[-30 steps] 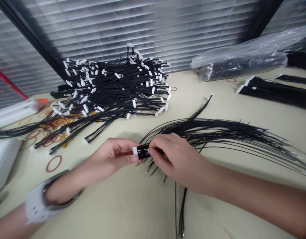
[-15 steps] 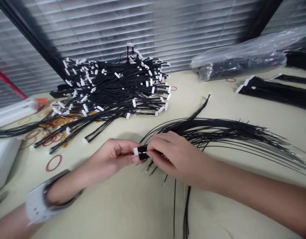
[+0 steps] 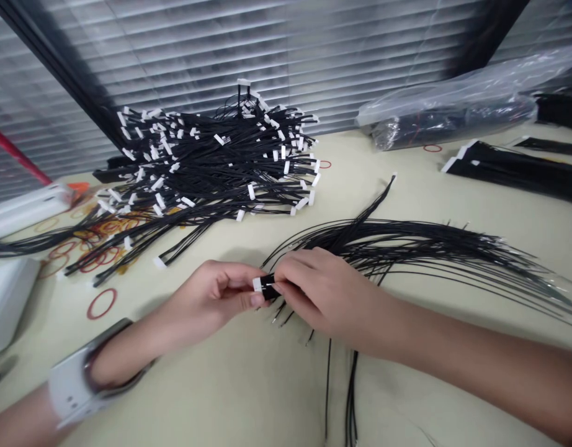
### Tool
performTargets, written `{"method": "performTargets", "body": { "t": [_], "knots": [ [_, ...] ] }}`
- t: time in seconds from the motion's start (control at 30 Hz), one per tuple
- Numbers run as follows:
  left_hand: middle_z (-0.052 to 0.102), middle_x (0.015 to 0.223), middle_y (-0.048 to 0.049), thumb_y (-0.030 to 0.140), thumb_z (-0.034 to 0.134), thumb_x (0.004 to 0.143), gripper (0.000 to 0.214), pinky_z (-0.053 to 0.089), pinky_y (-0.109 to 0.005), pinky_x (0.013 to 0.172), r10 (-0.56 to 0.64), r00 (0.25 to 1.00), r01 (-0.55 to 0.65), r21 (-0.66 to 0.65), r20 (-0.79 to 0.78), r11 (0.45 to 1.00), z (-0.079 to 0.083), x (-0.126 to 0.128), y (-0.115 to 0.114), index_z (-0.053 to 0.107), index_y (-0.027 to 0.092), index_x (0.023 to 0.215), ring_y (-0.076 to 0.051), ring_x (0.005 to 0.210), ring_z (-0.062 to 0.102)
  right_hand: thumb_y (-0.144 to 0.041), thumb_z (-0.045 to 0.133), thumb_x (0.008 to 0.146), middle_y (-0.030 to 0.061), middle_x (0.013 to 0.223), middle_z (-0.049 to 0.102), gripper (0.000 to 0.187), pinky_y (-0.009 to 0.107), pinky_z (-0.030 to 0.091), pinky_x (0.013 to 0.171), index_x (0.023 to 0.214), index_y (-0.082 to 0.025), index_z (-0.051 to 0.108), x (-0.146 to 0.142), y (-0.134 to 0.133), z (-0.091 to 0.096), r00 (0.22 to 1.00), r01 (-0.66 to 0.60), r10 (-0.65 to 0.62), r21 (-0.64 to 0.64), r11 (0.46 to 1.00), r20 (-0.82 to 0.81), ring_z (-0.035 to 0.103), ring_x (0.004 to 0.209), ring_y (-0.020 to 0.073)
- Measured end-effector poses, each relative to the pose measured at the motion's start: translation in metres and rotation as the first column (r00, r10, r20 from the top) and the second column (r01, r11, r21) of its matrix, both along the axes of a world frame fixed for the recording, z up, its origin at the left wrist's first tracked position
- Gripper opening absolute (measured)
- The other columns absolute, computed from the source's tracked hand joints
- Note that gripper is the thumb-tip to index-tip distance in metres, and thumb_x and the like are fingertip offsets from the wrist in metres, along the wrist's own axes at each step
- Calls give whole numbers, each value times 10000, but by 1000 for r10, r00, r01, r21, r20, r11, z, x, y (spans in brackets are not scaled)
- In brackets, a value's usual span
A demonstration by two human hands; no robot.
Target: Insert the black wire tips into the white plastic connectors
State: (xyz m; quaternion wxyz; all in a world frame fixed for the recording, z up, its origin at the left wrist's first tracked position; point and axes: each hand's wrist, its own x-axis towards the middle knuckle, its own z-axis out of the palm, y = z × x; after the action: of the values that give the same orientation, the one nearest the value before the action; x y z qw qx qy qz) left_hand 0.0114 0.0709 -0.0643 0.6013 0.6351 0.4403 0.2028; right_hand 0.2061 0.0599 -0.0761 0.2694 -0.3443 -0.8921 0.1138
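My left hand (image 3: 216, 298) pinches a small white connector (image 3: 257, 285) with short black wires running out of it. My right hand (image 3: 323, 292) is closed on those black wires right beside the connector, fingertips almost touching my left thumb. Both hands hover just above the pale table (image 3: 249, 385). Behind my right hand a loose fan of black wires (image 3: 430, 248) spreads to the right, and a few wire ends (image 3: 346, 397) trail toward the near edge. A grey band (image 3: 72, 385) sits on my left wrist.
A big heap of black wire harnesses with white connectors (image 3: 211, 167) lies at the back left, over red rubber bands (image 3: 100, 304). A clear plastic bag of wires (image 3: 453, 112) and flat black wire bundles (image 3: 513, 171) lie at the back right. White boxes (image 3: 7, 298) stand at the left edge.
My right hand has slid a little left along the wires, closer to the connector. The wire ends hanging below have swung slightly right. The piles have not moved.
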Motion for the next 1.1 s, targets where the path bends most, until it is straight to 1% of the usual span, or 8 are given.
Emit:
{"method": "performTargets", "body": {
  "t": [0.13, 0.23, 0.37, 0.6, 0.83, 0.93, 1.0, 1.1],
  "knots": [
    [681, 683, 19, 88, 619, 725, 167, 441, -114, 571, 31, 999, -31, -7, 5, 999, 0, 3, 0, 710, 149, 852, -61, 622, 579, -145, 383, 885, 29, 708, 532, 203, 267, 333, 605, 733, -110, 511, -2, -1, -4, 1000, 16, -16, 7, 1000, -1, 444, 640, 115],
    [671, 690, 11, 99, 616, 726, 169, 442, -131, 579, 46, 999, -46, -13, 5, 999, -1, 4, -1, 702, 136, 867, -71, 631, 575, -150, 376, 891, 37, 714, 548, 212, 265, 334, 611, 742, -107, 521, -3, -1, -8, 999, 41, -41, -8, 999, -21, 450, 638, 117],
    [654, 732, 1, 132, 602, 753, 170, 436, -150, 613, 22, 999, -22, 10, -26, 1000, -1, 3, -2, 687, 131, 901, -81, 669, 559, -153, 378, 889, 43, 721, 560, 206, 261, 334, 614, 743, -114, 518, -5, -1, -10, 998, 54, -54, -6, 999, -39, 454, 643, 120],
    [606, 712, -1, 197, 582, 785, 115, 400, -164, 590, -13, 997, 19, 88, -75, 996, -2, 1, -3, 664, 125, 820, -89, 657, 504, -157, 368, 891, 40, 736, 568, 196, 263, 335, 619, 758, -125, 509, -7, -1, -10, 996, 54, -56, -30, 998, -64, 450, 644, 122],
    [587, 688, 2, 206, 574, 796, 177, 380, -170, 552, -64, 995, 70, 64, -81, 996, 1, 3, -4, 671, 118, 914, -86, 619, 479, -153, 340, 898, 43, 715, 529, 222, 274, 337, 622, 737, -120, 489, -6, -1, -10, 1000, 5, -5, -19, 1000, -24, 433, 645, 125],
    [644, 754, -17, 181, 583, 790, 191, 415, -165, 602, -27, 999, 28, 26, -41, 999, 1, 4, -2, 667, 114, 948, -88, 670, 534, -178, 361, 904, 31, 741, 533, 202, 265, 347, 624, 762, -128, 495, -3, 0, -8, 999, 17, -20, -71, 997, -49, 442, 658, 119],
    [672, 780, -21, 144, 591, 780, 189, 431, -158, 634, 10, 1000, -10, -11, -7, 1000, 1, 4, 0, 664, 117, 952, -85, 698, 565, -191, 400, 897, 22, 777, 544, 160, 254, 364, 653, 789, -138, 505, 0, 1, -5, 997, 21, -32, -138, 990, -74, 467, 704, 116],
    [691, 796, -17, 125, 601, 774, 182, 439, -148, 656, 27, 999, -26, -53, 20, 998, 1, 3, 3, 669, 125, 943, -77, 716, 583, -176, 440, 877, 18, 829, 556, 98, 241, 379, 684, 817, -147, 512, 3, 1, -2, 996, 14, -35, -238, 971, -86, 492, 760, 110]
  ]
}}
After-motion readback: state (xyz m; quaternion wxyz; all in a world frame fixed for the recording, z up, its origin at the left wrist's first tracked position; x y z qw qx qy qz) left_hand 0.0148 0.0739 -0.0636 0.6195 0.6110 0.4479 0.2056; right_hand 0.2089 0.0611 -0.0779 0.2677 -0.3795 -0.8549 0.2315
